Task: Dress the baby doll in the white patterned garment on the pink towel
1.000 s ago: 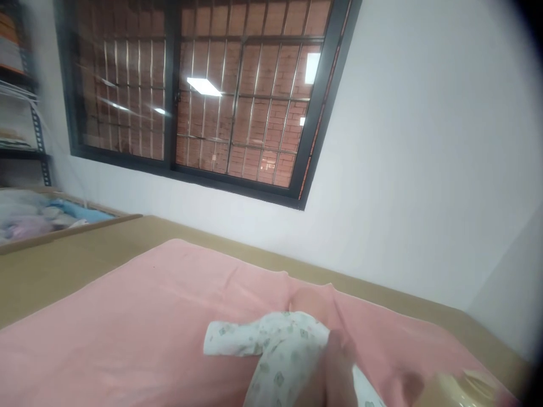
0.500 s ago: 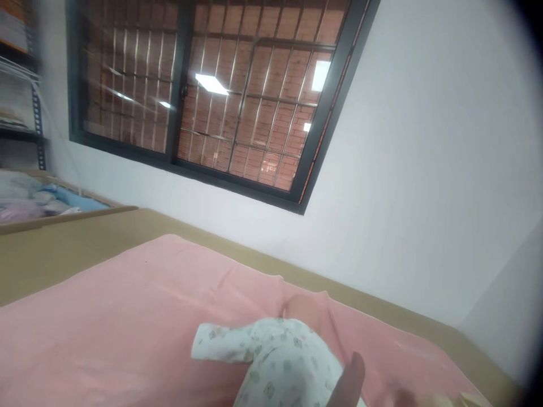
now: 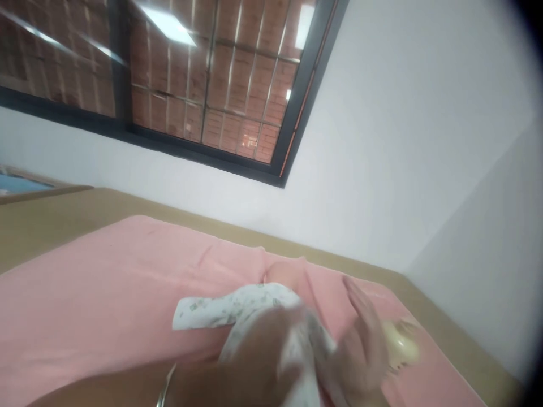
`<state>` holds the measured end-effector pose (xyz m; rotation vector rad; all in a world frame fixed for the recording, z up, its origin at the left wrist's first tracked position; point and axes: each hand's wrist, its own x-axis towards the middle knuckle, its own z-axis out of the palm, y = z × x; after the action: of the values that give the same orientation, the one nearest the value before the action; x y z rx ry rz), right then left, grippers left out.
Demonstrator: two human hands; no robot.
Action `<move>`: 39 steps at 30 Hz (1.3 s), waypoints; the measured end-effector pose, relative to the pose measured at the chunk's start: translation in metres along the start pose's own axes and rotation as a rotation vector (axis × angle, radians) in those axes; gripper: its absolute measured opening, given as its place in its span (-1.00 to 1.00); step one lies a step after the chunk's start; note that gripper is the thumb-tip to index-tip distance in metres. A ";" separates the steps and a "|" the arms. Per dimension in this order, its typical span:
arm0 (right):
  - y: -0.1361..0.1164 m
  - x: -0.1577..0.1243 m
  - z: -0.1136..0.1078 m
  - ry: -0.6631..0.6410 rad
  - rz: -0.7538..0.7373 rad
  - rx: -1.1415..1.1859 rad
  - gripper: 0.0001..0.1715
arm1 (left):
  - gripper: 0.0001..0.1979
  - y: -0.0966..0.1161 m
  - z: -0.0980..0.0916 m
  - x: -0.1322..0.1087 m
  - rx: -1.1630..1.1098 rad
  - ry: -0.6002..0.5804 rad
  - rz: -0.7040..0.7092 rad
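Note:
On a pink cloth [image 3: 106,277] lies a baby-shaped figure in a white garment [image 3: 203,312] printed with small green marks. I cannot tell whether it is a doll. Its rounded bare head [image 3: 283,273] points toward the wall, and one long sleeve stretches out flat to the left. My left hand [image 3: 263,345], with a silver bangle at the wrist, lies over the garment's front; its fingers are smeared by motion. At the garment's right side is my right hand [image 3: 360,356], blurred, its fingers stretched upward and apart. Both hands hide the lower part of the garment.
A shiny pale yellow object [image 3: 401,343], of a kind I cannot make out, lies right of my right hand. The cloth covers a tan surface [image 3: 55,223] that meets a white wall [image 3: 373,141]. Above is a dark-framed barred window [image 3: 199,150]. A blue item [image 3: 21,184] shows at far left.
My left hand and forearm have come in from the lower left over the garment. My right hand has risen further into view. The camera has turned to the right and slightly down.

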<state>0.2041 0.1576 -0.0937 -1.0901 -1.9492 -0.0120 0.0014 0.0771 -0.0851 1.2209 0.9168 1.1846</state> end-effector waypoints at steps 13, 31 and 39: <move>-0.015 0.024 0.075 -0.443 0.267 -0.125 -0.35 | -0.56 -0.041 -0.066 0.090 1.161 0.339 0.070; -0.052 0.014 0.066 -0.656 -0.214 -0.100 -0.41 | -0.59 -0.047 -0.072 0.092 0.945 0.335 0.149; -0.071 -0.001 0.064 -0.613 -0.260 -0.078 -0.26 | -0.65 -0.052 -0.072 0.084 0.760 0.433 0.244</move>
<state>0.1111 0.1386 -0.1072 -0.9489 -2.6517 0.1179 -0.0441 0.1761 -0.1411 1.7428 1.6775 1.3734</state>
